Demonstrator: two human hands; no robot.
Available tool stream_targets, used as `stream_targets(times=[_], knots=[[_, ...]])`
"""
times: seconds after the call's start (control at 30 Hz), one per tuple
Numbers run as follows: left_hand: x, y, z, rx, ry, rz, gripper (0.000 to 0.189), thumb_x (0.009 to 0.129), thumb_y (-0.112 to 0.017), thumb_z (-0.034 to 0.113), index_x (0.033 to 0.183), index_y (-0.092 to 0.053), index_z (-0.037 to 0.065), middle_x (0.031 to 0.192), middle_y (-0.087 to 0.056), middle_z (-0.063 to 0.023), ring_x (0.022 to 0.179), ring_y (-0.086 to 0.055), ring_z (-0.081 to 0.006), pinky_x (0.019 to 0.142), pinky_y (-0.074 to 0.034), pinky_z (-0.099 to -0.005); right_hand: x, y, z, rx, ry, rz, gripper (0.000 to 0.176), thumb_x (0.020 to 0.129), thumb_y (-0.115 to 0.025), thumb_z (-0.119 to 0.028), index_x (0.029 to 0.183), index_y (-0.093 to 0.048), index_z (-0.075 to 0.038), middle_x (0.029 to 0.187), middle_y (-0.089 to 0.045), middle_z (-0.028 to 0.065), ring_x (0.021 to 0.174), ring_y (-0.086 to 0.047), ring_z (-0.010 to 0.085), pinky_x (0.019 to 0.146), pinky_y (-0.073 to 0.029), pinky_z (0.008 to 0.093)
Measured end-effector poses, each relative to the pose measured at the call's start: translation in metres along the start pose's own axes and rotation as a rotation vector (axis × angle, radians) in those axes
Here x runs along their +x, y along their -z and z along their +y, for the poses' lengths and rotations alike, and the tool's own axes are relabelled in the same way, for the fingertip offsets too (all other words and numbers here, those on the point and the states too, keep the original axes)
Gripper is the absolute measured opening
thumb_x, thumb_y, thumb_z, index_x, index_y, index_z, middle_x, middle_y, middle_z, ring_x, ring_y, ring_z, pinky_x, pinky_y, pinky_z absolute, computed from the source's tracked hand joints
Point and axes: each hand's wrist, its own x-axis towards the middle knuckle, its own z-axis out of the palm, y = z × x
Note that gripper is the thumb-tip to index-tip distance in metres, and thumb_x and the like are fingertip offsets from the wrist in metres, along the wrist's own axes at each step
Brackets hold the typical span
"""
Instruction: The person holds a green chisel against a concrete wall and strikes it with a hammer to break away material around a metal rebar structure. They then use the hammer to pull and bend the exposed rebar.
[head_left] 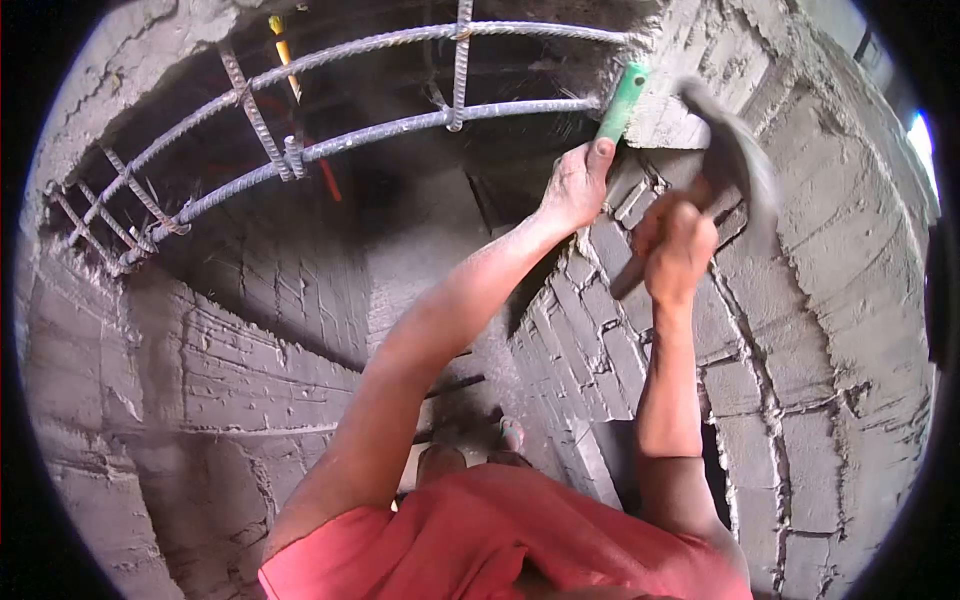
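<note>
My left hand (578, 185) is closed around a flat green bar (627, 100) with a hole near its upper end. Its thumb lies along the bar, which slants up against the rough grey edge where the wall meets the opening. To the right, my right hand (676, 240) grips the wooden handle of a hammer (745, 155). The hammer's long, dark, curved head is smeared by motion and stands level with the green bar, a little to its right. Behind both hands is the brick wall (745, 400), grey with mortar.
Curved steel rebar (375, 127) spans the dark opening at upper left. A yellow-handled tool (285, 58) hangs behind the bars. At left is another grey, scored wall (250, 385). Far below, the floor (425, 240) and a sandalled foot (511, 433) show.
</note>
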Motion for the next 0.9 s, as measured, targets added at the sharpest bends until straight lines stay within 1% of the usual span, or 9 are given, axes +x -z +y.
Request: stream_targets(times=[0.07, 0.17, 0.27, 0.3, 0.6, 0.73, 0.8, 0.87, 0.9], knots=[[0.003, -0.004, -0.009, -0.035, -0.02, 0.019, 0.072, 0.096, -0.032, 0.073, 0.071, -0.047, 0.006, 0.057, -0.043, -0.0002, 0.054, -0.046, -0.0116, 0.051, -0.037, -0.0338, -0.006, -0.009, -0.012, 0.695, 0.086, 0.227, 0.041, 0.098, -0.052, -0.046, 0.083, -0.046, -0.008, 0.064, -0.047, 0.0038, 0.049, -0.041, 0.0133, 0.046, -0.038, 0.0263], [0.002, -0.004, -0.006, 0.02, -0.011, 0.023, 0.07, 0.096, -0.034, 0.072, 0.072, -0.047, 0.008, 0.058, -0.043, 0.0009, 0.053, -0.046, -0.0102, 0.049, -0.036, -0.0317, 0.011, -0.006, 0.019, 0.181, 0.441, 0.184, 0.04, 0.098, -0.053, -0.046, 0.083, -0.046, -0.01, 0.063, -0.048, 0.0034, 0.05, -0.043, 0.0146, 0.047, -0.037, 0.0277], [-0.001, -0.001, -0.004, -0.1, 0.216, 0.053, 0.07, 0.095, -0.033, 0.073, 0.072, -0.046, 0.009, 0.058, -0.046, 0.0009, 0.049, -0.047, -0.0112, 0.042, -0.033, -0.0281, 0.026, 0.0, 0.051, -0.047, -0.224, -0.15, 0.054, 0.1, -0.052, -0.048, 0.084, -0.054, 0.004, 0.061, -0.049, 0.0181, 0.052, -0.049, 0.0291, 0.051, -0.036, 0.0411], [0.002, 0.001, -0.011, -0.003, 0.14, 0.047, 0.07, 0.098, -0.033, 0.069, 0.077, -0.05, 0.004, 0.063, -0.049, -0.01, 0.057, -0.05, -0.0236, 0.053, -0.038, -0.0381, 0.02, 0.008, 0.053, -0.056, -0.251, -0.191, 0.049, 0.101, -0.052, -0.049, 0.077, -0.048, -0.007, 0.057, -0.045, -0.0036, 0.046, -0.042, 0.0068, 0.042, -0.033, 0.027], [0.002, 0.004, 0.005, 0.315, 0.01, 0.1, 0.073, 0.099, -0.032, 0.066, 0.084, -0.054, -0.001, 0.073, -0.056, -0.0256, 0.074, -0.056, -0.049, 0.067, -0.044, -0.0502, 0.0, 0.012, 0.031, 0.584, 0.245, -0.006, 0.044, 0.1, -0.054, -0.044, 0.089, -0.049, -0.002, 0.071, -0.048, 0.0099, 0.059, -0.048, 0.0198, 0.05, -0.04, 0.0311], [-0.006, 0.004, 0.029, 0.092, 0.551, 0.047, 0.067, 0.103, -0.029, 0.058, 0.083, -0.056, -0.001, 0.073, -0.057, -0.0268, 0.077, -0.057, -0.0487, 0.069, -0.043, -0.0518, 0.046, 0.005, 0.032, -0.044, -0.21, -0.153, 0.05, 0.099, -0.057, -0.04, 0.098, -0.059, 0.01, 0.081, -0.059, 0.0301, 0.077, -0.065, 0.0408, 0.07, -0.048, 0.0469], [-0.002, 0.019, -0.026, 0.426, 0.116, 0.162, 0.07, 0.102, -0.03, 0.062, 0.074, -0.054, 0.002, 0.056, -0.05, -0.0122, 0.056, -0.058, -0.0266, 0.057, -0.045, -0.0428, 0.025, 0.007, 0.054, -0.078, -0.361, -0.237, 0.047, 0.099, -0.058, -0.037, 0.101, -0.061, 0.009, 0.082, -0.064, 0.0257, 0.082, -0.068, 0.036, 0.073, -0.049, 0.0455], [-0.018, 0.028, -0.021, 0.515, 0.115, 0.154, 0.069, 0.101, -0.031, 0.063, 0.077, -0.054, 0.002, 0.061, -0.053, -0.0147, 0.061, -0.06, -0.0314, 0.06, -0.045, -0.0455, -0.023, -0.002, 0.065, 0.082, -0.117, -0.028, 0.038, 0.1, -0.054, -0.033, 0.108, -0.062, 0.004, 0.1, -0.069, 0.0152, 0.093, -0.065, 0.0288, 0.081, -0.047, 0.042], [-0.027, 0.033, -0.029, 0.542, 0.113, 0.153, 0.069, 0.101, -0.032, 0.063, 0.08, -0.054, 0.002, 0.064, -0.054, -0.0162, 0.063, -0.06, -0.0334, 0.062, -0.045, -0.0463, -0.04, 0.017, 0.038, 0.198, -0.504, -0.326, 0.034, 0.101, -0.052, -0.031, 0.109, -0.061, 0.001, 0.097, -0.065, 0.0134, 0.087, -0.062, 0.026, 0.08, -0.047, 0.0392]])
